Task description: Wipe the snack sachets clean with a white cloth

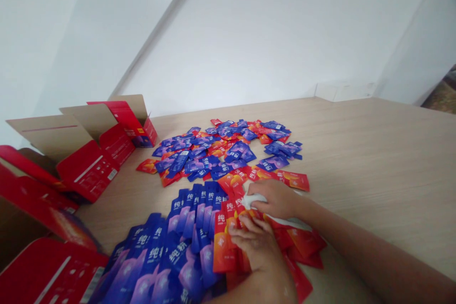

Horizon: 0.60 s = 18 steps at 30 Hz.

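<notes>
My left hand [253, 242] lies with its fingers spread over a row of red-orange sachets [223, 242] with printed white characters. Just beyond it, my right hand [274, 197] is closed on a crumpled white cloth [253, 199], pressed against the red sachets. Something white and thin [294, 222] shows beneath my right wrist; I cannot make out whether it belongs to the cloth. Left of my hands, blue-purple sachets [181, 261] lie overlapped in rows. More red sachets stick out under and to the right of my left wrist.
A loose heap of mixed blue and red sachets [213, 152] spreads across the wooden table [366, 166] behind my hands. Several open red cardboard boxes [89, 171] stand along the left side. A white wall [256, 33] and a low white box [344, 91] are at the back.
</notes>
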### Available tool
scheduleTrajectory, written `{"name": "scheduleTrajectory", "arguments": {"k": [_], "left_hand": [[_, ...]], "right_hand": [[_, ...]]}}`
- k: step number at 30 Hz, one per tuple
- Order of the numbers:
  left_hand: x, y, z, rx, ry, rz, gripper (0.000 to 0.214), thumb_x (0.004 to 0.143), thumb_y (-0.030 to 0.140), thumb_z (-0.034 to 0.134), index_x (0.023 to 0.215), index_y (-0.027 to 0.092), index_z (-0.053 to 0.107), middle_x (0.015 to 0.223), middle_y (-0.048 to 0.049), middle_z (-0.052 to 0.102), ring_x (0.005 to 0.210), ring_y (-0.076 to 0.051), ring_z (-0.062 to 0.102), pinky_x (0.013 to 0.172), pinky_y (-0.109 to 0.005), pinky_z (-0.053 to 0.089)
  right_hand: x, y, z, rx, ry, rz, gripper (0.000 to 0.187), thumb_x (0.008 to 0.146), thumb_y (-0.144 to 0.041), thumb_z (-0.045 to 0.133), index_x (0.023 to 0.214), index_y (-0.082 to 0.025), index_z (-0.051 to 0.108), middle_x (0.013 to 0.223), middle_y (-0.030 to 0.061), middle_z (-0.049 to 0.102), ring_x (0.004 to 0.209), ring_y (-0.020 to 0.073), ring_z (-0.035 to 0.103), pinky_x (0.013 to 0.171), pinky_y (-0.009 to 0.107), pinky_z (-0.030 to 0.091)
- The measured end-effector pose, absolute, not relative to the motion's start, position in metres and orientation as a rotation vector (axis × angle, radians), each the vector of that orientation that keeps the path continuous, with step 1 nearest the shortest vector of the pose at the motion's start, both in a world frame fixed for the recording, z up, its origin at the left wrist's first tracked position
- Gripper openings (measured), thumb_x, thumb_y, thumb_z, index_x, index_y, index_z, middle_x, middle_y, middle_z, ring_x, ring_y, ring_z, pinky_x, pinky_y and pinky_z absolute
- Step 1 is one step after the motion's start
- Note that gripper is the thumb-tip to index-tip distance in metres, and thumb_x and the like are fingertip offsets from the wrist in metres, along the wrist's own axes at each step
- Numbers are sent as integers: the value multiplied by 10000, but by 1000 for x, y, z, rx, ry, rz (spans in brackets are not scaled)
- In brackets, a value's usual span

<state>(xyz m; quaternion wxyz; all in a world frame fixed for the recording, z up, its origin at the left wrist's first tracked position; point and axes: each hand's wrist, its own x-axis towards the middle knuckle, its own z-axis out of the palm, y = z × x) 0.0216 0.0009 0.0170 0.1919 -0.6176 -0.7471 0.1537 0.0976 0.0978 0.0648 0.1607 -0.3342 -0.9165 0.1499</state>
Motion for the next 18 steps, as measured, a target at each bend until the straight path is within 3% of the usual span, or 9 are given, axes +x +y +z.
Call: {"name": "scheduleTrajectory", "arguments": {"k": [9,18], "left_hand": [[21,1,20,-1792,-2249,256,362,818,166,453,1144,192,610,1215,-177,574,1029,-413,552,801,-642,424],[20,3,14,-1730,-2128,449,476,796,-4,408,1178,212,591,1207,-196,560,999,-384,571,777,-532,485]], "right_hand": [[96,103,51,-1069,-2689,366,179,831,-301,488,940,-186,570,907,51,632,802,189,558,667,258,342],[90,91,63,-864,-2697,503,197,817,-293,523,978,-197,582,935,39,623,838,182,549,708,253,353]]}}
